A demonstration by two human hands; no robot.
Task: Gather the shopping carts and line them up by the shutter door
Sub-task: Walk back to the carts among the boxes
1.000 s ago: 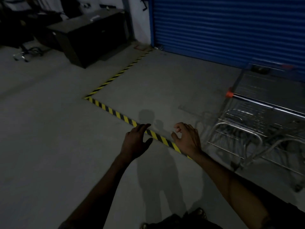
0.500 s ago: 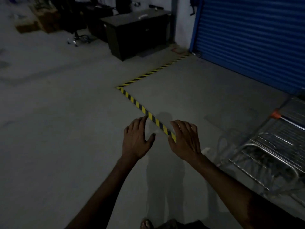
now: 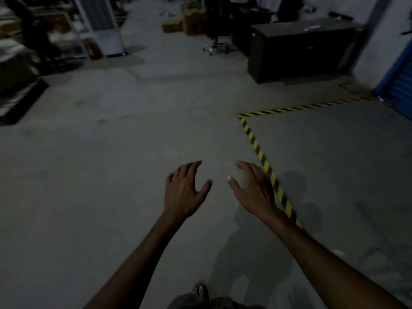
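Over floor, left hand, right hand both splayed; shutter door far right.

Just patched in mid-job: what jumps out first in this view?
The left hand and right hand reach out open and empty over the grey floor at centre. Beside the right hand, yellow-black hazard tape turns a corner toward the blue shutter door at the right edge. A dark desk stands upper right.

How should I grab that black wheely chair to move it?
Probably by the top of its backrest, from behind: the black chair stands upright on a shiny star-shaped base, so it should roll when pushed. Which way it faces is too dark to tell.
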